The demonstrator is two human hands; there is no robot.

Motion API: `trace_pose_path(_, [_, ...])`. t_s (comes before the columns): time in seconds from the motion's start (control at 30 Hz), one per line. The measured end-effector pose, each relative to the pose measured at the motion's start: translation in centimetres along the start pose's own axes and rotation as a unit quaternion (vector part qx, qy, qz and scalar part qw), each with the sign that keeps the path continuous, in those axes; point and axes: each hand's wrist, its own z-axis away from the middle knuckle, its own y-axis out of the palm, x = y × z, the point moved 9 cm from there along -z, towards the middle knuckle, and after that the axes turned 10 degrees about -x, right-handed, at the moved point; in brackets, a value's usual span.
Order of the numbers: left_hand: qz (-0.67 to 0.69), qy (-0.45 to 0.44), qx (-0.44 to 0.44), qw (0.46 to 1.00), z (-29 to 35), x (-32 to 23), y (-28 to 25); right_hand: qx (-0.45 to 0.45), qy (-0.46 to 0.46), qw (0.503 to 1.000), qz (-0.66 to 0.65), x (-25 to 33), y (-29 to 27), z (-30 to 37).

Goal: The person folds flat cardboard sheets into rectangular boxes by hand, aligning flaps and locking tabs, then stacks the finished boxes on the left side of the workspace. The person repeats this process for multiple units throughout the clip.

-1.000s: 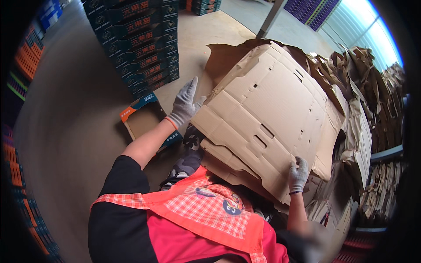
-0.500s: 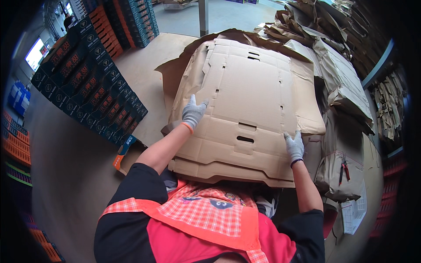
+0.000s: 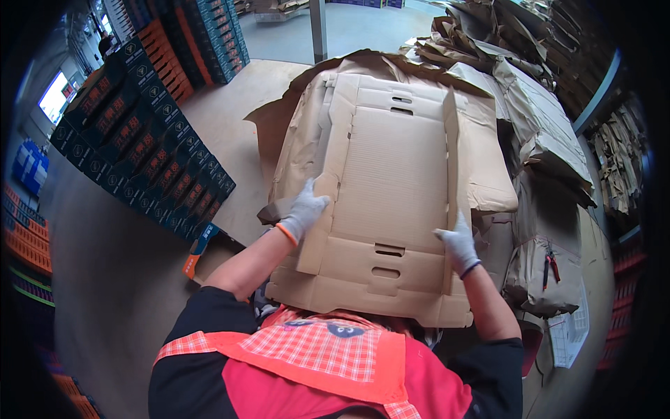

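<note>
Head view: dark stacked boxes (image 3: 143,143) stand at ten o'clock, paper-wrapped bundles (image 3: 525,115) at two, red-handled pliers (image 3: 550,271) toward four. Central, the brown cardboard sheet (image 3: 394,167) is creased and slotted, side flaps raised. The right grip (image 3: 458,244) pinches one flap; the left grip (image 3: 305,211) touches the other, clasp unclear. At eight, a blue-orange carton (image 3: 201,246) is partly hidden, contents unseen.
</note>
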Motion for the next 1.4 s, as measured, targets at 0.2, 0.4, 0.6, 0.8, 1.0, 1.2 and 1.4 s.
trace_pose_path(0.2, [-0.162,0.225,-0.188,0.942,1.0,-2.8,1.0,0.045,-0.23,0.957,0.17,3.3,4.6,1.5])
trace_pose_path(0.4, [-0.511,0.59,0.151,0.607,5.8,-1.4,-5.0,0.068,-0.591,0.657,0.463,5.8,-7.1,4.1])
trace_pose_path(0.6, [-0.406,0.473,0.105,0.775,4.9,-9.0,1.1,0.047,-0.47,0.852,0.228,12.1,-3.5,4.0])
trace_pose_path(0.8, [-0.528,0.388,0.247,0.714,14.2,-7.3,2.0,0.275,-0.436,0.825,0.23,15.4,-2.0,12.5])
trace_pose_path(1.0, [-0.392,-0.064,0.632,0.666,25.0,-2.6,1.4,0.661,-0.077,0.659,0.351,7.6,0.6,22.4])
trace_pose_path(1.2, [-0.604,0.152,0.316,0.716,10.8,-4.4,-0.9,0.363,-0.256,0.813,0.377,9.6,-0.1,8.8])
trace_pose_path(1.4, [0.145,-0.001,0.013,0.989,6.0,0.2,-2.8,0.004,-0.092,0.994,-0.057,0.8,-1.0,-0.5])
